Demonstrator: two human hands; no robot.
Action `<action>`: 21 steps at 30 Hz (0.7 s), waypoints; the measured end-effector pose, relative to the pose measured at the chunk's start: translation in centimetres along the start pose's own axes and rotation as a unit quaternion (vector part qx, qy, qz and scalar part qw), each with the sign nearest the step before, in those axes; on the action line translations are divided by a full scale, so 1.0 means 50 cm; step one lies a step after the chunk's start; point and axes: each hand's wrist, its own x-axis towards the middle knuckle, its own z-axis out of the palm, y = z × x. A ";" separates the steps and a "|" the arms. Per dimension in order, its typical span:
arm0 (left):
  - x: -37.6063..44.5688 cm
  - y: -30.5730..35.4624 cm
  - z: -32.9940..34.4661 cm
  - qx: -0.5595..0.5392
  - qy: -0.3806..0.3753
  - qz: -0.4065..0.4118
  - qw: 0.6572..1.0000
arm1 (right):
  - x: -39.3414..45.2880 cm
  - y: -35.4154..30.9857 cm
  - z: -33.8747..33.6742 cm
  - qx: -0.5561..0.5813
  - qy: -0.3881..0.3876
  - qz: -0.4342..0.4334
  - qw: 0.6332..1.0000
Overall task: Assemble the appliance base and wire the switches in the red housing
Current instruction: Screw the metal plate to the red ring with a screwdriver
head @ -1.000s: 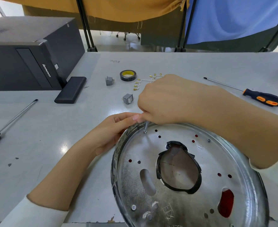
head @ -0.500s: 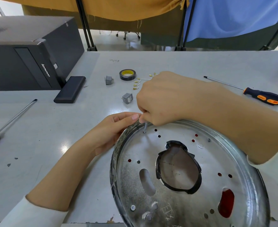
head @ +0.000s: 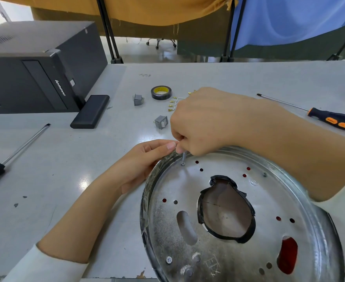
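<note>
Fingers (head: pixel 180 142) of right hand (head: pixel 206 121) pinch upright screw (head: pixel 183 158) at metal base plate (head: pixel 269 200) far-left rim; left hand (head: pixel 145 161) fingers curl around that rim.

A black computer tower (head: pixel 35 78) stands far left.
</note>
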 end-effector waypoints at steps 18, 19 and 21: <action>0.000 0.002 0.004 0.012 0.013 -0.004 1.000 | 0.012 -0.006 0.033 0.039 0.031 0.046 0.998; 0.000 0.003 0.005 0.007 0.013 -0.002 1.000 | 0.014 -0.007 0.036 0.028 0.038 0.053 0.998; 0.000 0.003 0.006 -0.002 0.010 -0.001 1.000 | 0.014 -0.005 0.039 0.003 0.042 0.058 0.997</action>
